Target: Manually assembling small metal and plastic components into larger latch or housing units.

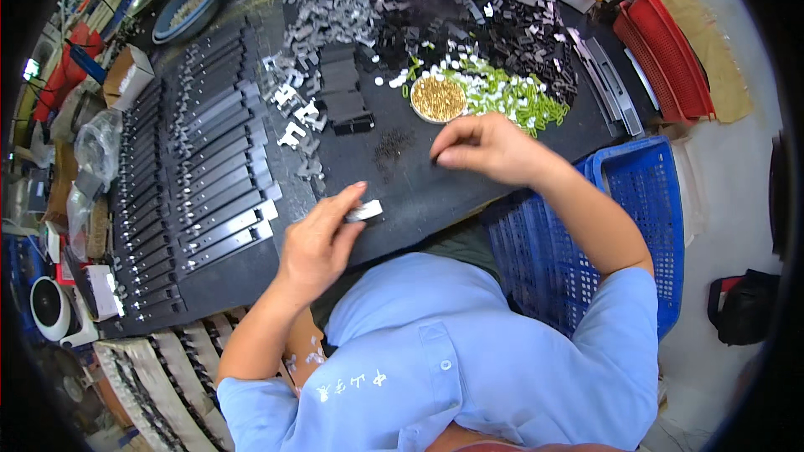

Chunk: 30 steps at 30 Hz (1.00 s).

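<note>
My left hand (315,244) is closed on a small silver metal piece (365,211) near the table's front edge, its bright end jutting out past the fingers. Further right, my right hand (492,149) is pinched at the fingertips around a tiny dark part (435,160), too small to name. Between and beyond the hands lies a loose scatter of tiny dark pieces (392,149), perhaps screws. A round dish of small brass-coloured pieces (438,99) sits just beyond my right hand. Green oblong pieces (543,109) mixed with white bits spread beside it.
Rows of long dark assembled strips (219,146) cover the table's left side. Silver brackets (295,134) and dark blocks (342,88) lie mid-table, with heaped black parts (511,17) behind. Blue crates (645,201) stand at the right, below red baskets (662,54).
</note>
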### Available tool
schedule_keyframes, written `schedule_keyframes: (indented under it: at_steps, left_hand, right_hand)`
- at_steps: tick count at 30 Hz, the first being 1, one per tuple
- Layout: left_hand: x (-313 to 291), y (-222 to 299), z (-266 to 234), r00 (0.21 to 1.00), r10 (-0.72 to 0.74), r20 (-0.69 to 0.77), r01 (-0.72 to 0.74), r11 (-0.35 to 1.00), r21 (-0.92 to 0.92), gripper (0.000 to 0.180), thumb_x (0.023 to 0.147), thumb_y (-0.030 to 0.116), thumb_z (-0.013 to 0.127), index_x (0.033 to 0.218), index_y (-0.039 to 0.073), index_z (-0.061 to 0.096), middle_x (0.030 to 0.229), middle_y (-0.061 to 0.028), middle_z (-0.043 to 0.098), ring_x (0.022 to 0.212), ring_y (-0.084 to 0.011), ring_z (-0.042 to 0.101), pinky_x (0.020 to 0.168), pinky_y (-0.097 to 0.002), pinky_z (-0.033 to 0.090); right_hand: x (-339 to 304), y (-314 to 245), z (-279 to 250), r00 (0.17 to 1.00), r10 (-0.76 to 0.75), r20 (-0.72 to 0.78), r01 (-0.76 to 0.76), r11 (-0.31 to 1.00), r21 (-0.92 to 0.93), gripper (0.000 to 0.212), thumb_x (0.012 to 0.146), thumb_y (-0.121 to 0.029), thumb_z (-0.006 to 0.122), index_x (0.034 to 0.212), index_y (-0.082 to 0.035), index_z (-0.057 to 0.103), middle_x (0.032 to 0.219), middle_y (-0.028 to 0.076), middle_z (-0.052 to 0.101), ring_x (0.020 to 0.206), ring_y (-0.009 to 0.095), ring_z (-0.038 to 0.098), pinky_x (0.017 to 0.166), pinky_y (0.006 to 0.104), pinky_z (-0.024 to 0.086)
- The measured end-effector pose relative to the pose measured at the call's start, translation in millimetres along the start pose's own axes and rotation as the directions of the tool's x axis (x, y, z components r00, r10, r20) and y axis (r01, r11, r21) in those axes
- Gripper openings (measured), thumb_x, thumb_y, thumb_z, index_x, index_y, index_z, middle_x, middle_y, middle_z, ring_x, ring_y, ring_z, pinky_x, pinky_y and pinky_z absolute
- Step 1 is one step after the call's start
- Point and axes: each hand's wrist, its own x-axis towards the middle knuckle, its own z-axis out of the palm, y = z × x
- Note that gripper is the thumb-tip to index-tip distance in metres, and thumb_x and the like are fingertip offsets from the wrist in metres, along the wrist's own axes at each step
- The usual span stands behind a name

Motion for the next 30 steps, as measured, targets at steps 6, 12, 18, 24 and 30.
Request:
schedule_keyframes:
  at_steps: [6,12,18,24,30]
  left_hand:
    - [-12.1,21.8,53.8,0.989,0.000,-0.147,-0.039,0.964,-0.262,0.046,0.072,-0.004,0.068,0.116,0.001,0.054,0.086,-0.0113,0.061,0.064,-0.0183,0.062,0.055,-0.0277,0.052]
    - [-15.5,16.5,54.7,0.983,0.138,-0.121,-0.147,0.986,-0.078,0.028,0.071,0.005,0.072,0.096,-0.001,0.063,0.087,-0.0114,0.061,0.068,-0.0222,0.064,0.057,-0.0294,0.054]
    - [-11.9,3.9,32.4,0.996,0.040,-0.079,-0.044,0.998,-0.044,0.021,0.072,0.005,0.072,0.091,0.000,0.064,0.088,-0.0111,0.062,0.064,-0.0229,0.062,0.056,-0.0306,0.052]
    - [-20.7,-5.4,19.4,0.988,-0.154,0.024,0.156,0.977,-0.148,0.021,0.071,0.003,0.073,0.090,0.000,0.064,0.095,-0.0123,0.063,0.069,-0.0157,0.062,0.058,-0.0251,0.050]
    - [6.3,-1.2,25.4,0.989,-0.096,0.108,0.116,0.972,-0.204,0.022,0.071,0.002,0.072,0.091,0.001,0.063,0.108,-0.0138,0.060,0.069,-0.0156,0.061,0.060,-0.0255,0.049]
  right_hand:
    - [-25.1,13.6,62.7,0.998,-0.023,0.054,0.020,0.999,0.042,0.013,0.081,-0.012,0.066,0.088,-0.001,0.063,0.090,0.009,0.064,0.083,0.016,0.062,0.074,0.0279,0.050]
    - [-28.8,14.6,70.6,0.990,0.121,0.067,-0.122,0.992,0.015,0.021,0.081,-0.015,0.068,0.092,0.001,0.061,0.086,0.010,0.065,0.077,0.013,0.063,0.068,0.0253,0.051]
    - [8.9,23.3,44.7,0.894,-0.407,0.187,0.336,0.334,-0.881,0.062,0.076,-0.049,0.059,0.118,-0.005,0.054,0.129,0.010,0.048,0.122,0.025,0.041,0.100,0.0465,0.029]
    - [-51.9,46.7,39.5,0.924,-0.285,0.256,0.342,0.309,-0.888,0.065,0.074,-0.048,0.062,0.124,-0.008,0.051,0.136,0.008,0.044,0.128,0.020,0.039,0.105,0.0451,0.025]
    - [-39.9,41.4,18.6,0.853,-0.522,0.011,0.313,0.494,-0.811,0.032,0.073,-0.015,0.069,0.105,-0.011,0.063,0.100,0.003,0.061,0.093,0.019,0.057,0.085,0.0382,0.037]
